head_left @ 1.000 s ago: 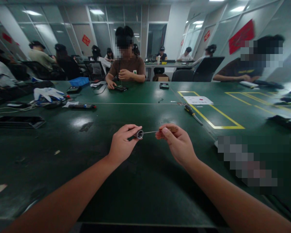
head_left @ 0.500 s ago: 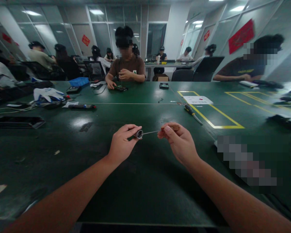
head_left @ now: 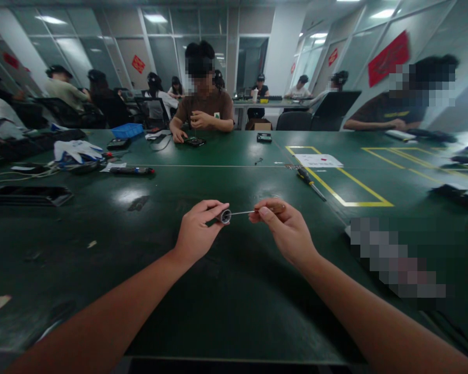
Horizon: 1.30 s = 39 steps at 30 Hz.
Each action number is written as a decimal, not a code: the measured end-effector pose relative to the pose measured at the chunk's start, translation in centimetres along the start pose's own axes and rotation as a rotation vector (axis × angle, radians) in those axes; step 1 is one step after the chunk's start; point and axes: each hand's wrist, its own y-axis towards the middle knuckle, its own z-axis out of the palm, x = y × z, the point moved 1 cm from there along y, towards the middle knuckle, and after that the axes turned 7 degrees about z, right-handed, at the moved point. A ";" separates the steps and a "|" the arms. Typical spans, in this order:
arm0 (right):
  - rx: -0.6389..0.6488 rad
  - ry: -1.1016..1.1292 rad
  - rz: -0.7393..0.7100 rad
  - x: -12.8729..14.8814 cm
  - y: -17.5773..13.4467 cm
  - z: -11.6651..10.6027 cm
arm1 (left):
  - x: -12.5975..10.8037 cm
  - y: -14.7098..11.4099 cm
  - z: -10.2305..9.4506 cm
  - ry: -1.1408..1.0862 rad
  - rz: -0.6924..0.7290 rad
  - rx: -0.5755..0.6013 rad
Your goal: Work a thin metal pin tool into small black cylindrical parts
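Observation:
My left hand [head_left: 197,228] is closed around a small round metal cylinder [head_left: 225,216], its open end turned toward me. Between the fingers of my right hand [head_left: 286,228] is a thin-shafted tool [head_left: 242,212] that looks like a slim screwdriver with a brownish handle. Its straight metal shaft points left, and the tip meets the cylinder's open end. Whether the tip touches something inside is too small to tell. Both hands are held over the green table [head_left: 226,306], a short gap apart.
Beyond my right hand lies a yellow-and-black screwdriver [head_left: 306,177] near a white sheet [head_left: 317,160]. A pen-like driver [head_left: 130,171], gloves [head_left: 78,154] and a blue basket [head_left: 127,131] are at left. Right of my forearm rests a pixelated object [head_left: 393,259]. A person [head_left: 206,109] works opposite.
My right hand has shifted slightly left toward the cylinder, so less of the shaft shows between my hands. My left hand has barely moved.

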 end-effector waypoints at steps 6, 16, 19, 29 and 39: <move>0.023 0.238 0.195 -0.5 0.8 -0.3 | 0.0 -0.1 0.0 -0.031 0.021 -0.016; -0.021 0.202 0.077 -0.5 0.3 0.2 | 0.2 0.0 0.0 -0.030 -0.004 -0.016; -0.020 0.171 0.056 -0.5 0.2 0.1 | 0.1 0.0 0.0 -0.022 -0.007 -0.014; 0.020 0.046 0.000 -0.1 0.0 0.0 | 0.0 0.0 -0.1 -0.012 0.001 -0.005; 0.012 0.282 0.177 -0.6 0.8 -0.2 | -0.1 0.1 -0.2 -0.046 0.017 -0.045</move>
